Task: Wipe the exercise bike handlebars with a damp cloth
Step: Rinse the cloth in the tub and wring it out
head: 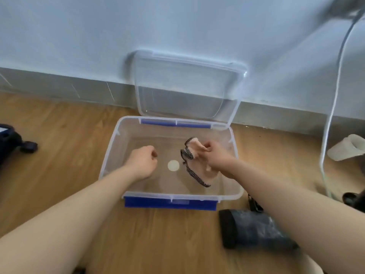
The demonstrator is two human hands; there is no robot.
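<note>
The right hand [214, 153], right of centre in the frame, has its fingers [207, 147] curled tightly round a peach cloth [194, 146] with black-and-white checked trim. The cloth hangs from the grip over the right half of a clear plastic box [110, 153]. Whether its lower end touches the bottom cannot be told.

The left hand [144, 161], left of centre, is over the left half of the box with its fingers curled in, and it holds nothing. A pale round disc [173, 165] shows on the box bottom between the two hands.

The box sits on a wooden floor [69, 139], with a blue latch [169, 202] along its near edge. Its clear lid [185, 89] stands tilted behind it against a pale blue wall [98, 36] with a grey skirting [59, 84]. A dark padded object [250, 228] lies on the floor at lower right, just beside the box. A pale cup [347, 147] lies on its side at the right edge, and a white cable [335, 86] runs down the right side. Another dark object [11, 141] sits at the left edge.
</note>
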